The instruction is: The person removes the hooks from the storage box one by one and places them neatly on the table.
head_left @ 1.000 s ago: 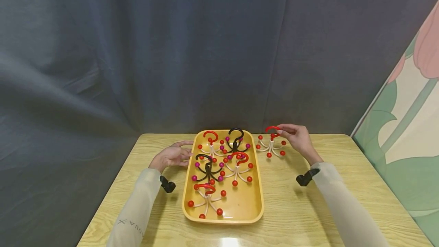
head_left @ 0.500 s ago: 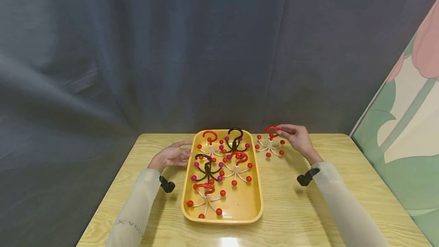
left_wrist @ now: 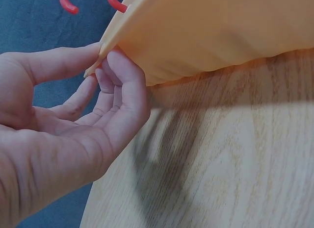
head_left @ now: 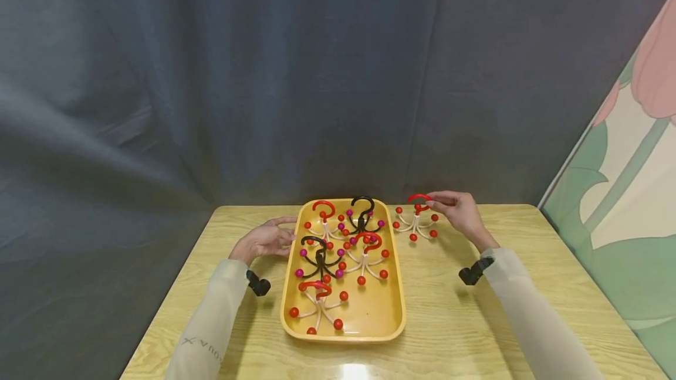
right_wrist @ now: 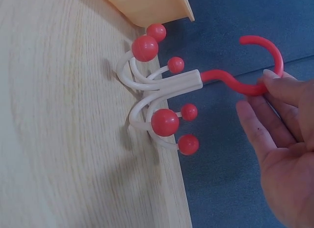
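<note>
My left hand (head_left: 264, 240) pinches the left rim of a yellow tray (head_left: 369, 330); the left wrist view shows thumb and fingers (left_wrist: 128, 83) on that rim. To the right of the tray, my right hand (head_left: 460, 214) pinches the red hook of a white-armed hanger (right_wrist: 179, 85). Its curved arms end in red balls and its hook points up. Its arms are at the tabletop; whether they bear on it, I cannot tell. In the tray stand several similar hangers: white ones (head_left: 365, 264) with red hooks and balls, and black ones (head_left: 320, 260) with purple balls.
The tray stands on a light wooden table (head_left: 443, 321). A dark curtain (head_left: 327, 87) hangs behind the table's back edge, close to the held hanger. On the right is a panel (head_left: 628, 210) with a flower print.
Both hands keep their grips, and the tray and hangers stay in place. Only the head view shifts very slightly.
</note>
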A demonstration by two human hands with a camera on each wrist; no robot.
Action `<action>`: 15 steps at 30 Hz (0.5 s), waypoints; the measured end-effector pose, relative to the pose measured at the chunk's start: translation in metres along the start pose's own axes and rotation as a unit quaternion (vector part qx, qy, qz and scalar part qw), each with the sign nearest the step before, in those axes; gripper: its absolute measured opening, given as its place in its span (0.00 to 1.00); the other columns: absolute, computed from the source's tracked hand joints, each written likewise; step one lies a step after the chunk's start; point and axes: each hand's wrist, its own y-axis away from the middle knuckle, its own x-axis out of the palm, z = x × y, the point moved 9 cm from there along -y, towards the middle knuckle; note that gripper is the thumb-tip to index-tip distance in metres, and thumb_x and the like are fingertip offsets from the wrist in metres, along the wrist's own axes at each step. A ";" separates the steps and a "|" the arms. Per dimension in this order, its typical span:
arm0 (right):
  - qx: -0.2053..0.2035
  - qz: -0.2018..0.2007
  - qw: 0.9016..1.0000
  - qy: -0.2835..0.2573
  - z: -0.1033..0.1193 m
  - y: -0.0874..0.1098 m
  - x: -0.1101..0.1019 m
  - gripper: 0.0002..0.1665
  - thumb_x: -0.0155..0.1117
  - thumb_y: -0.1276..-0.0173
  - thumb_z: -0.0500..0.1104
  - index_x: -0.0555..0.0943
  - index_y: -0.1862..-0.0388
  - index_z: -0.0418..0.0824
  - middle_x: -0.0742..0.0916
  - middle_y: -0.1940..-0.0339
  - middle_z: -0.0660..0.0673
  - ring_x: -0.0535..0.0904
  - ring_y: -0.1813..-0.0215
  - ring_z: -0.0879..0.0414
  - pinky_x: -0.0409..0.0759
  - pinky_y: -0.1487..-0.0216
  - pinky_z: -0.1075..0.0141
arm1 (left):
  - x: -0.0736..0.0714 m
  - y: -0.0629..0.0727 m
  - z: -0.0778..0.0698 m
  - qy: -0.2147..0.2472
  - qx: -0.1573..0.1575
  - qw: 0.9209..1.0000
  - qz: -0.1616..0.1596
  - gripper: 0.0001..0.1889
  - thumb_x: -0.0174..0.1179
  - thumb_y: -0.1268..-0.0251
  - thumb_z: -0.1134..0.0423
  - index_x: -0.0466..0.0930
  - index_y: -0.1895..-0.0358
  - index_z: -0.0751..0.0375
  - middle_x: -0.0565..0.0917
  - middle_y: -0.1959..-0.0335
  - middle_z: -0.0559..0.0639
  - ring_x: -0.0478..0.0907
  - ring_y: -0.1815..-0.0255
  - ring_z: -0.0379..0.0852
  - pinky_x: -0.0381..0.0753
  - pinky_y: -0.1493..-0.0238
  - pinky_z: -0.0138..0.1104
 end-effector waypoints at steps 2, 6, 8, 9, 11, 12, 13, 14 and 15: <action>0.003 -0.002 1.000 0.001 0.000 0.000 -0.001 0.21 0.70 0.26 0.46 0.87 0.39 0.37 0.91 0.46 0.32 0.90 0.56 0.64 0.83 0.55 0.74 | 0.000 -0.001 -0.001 0.002 0.004 1.000 0.004 0.36 0.55 0.26 0.75 0.57 0.18 0.55 0.77 0.30 0.61 0.85 0.53 0.45 0.86 0.56 0.38; 0.013 0.001 1.000 0.007 -0.002 0.000 -0.002 0.21 0.70 0.26 0.46 0.86 0.39 0.36 0.91 0.47 0.32 0.88 0.58 0.69 0.80 0.55 0.76 | 0.001 -0.001 0.000 0.007 0.000 1.000 0.006 0.36 0.55 0.26 0.75 0.57 0.18 0.55 0.77 0.29 0.62 0.85 0.54 0.45 0.86 0.56 0.38; 0.012 0.002 1.000 0.013 -0.001 0.000 -0.001 0.21 0.70 0.25 0.46 0.86 0.39 0.36 0.91 0.47 0.32 0.87 0.60 0.73 0.80 0.55 0.76 | 0.001 0.000 0.001 0.006 -0.002 1.000 0.006 0.35 0.54 0.25 0.75 0.57 0.18 0.55 0.76 0.29 0.62 0.86 0.54 0.45 0.86 0.55 0.38; 0.009 0.000 1.000 0.016 -0.001 0.001 -0.002 0.21 0.70 0.25 0.46 0.86 0.39 0.36 0.91 0.47 0.32 0.86 0.61 0.74 0.80 0.56 0.77 | 0.001 0.000 0.002 0.006 -0.003 1.000 0.007 0.36 0.54 0.25 0.75 0.57 0.18 0.55 0.76 0.29 0.62 0.86 0.54 0.45 0.86 0.56 0.38; 0.005 -0.007 1.000 0.022 0.001 0.001 -0.003 0.21 0.70 0.25 0.47 0.86 0.40 0.36 0.91 0.47 0.32 0.85 0.61 0.76 0.80 0.57 0.77 | 0.002 0.001 0.001 0.003 0.001 1.000 0.010 0.36 0.54 0.25 0.75 0.56 0.17 0.56 0.76 0.29 0.62 0.85 0.54 0.45 0.86 0.56 0.38; 0.002 -0.012 1.000 0.026 0.003 0.002 -0.003 0.21 0.70 0.25 0.47 0.87 0.40 0.37 0.91 0.46 0.32 0.85 0.61 0.76 0.80 0.57 0.77 | 0.002 0.001 0.001 0.003 0.003 1.000 0.012 0.36 0.54 0.25 0.75 0.55 0.17 0.56 0.76 0.30 0.63 0.85 0.54 0.45 0.86 0.56 0.38; 0.000 -0.017 0.999 0.030 0.004 0.002 -0.004 0.21 0.70 0.25 0.48 0.87 0.40 0.37 0.91 0.46 0.33 0.85 0.60 0.75 0.80 0.58 0.78 | 0.002 0.001 0.000 0.002 0.005 1.000 0.013 0.37 0.54 0.25 0.75 0.55 0.17 0.57 0.76 0.30 0.63 0.85 0.54 0.45 0.86 0.57 0.37; -0.003 -0.021 0.999 0.033 0.006 0.003 -0.005 0.21 0.70 0.25 0.48 0.87 0.40 0.38 0.91 0.46 0.33 0.86 0.59 0.74 0.80 0.58 0.78 | 0.002 0.001 0.000 0.004 0.005 1.000 0.013 0.37 0.54 0.26 0.75 0.55 0.17 0.56 0.76 0.30 0.62 0.85 0.55 0.45 0.85 0.57 0.37; -0.004 -0.026 0.999 0.038 0.008 0.004 -0.006 0.21 0.69 0.25 0.49 0.87 0.40 0.38 0.91 0.46 0.33 0.87 0.58 0.71 0.80 0.58 0.78 | 0.002 0.002 0.000 0.005 0.005 1.000 0.014 0.37 0.54 0.26 0.75 0.55 0.17 0.56 0.76 0.30 0.63 0.85 0.55 0.45 0.86 0.57 0.37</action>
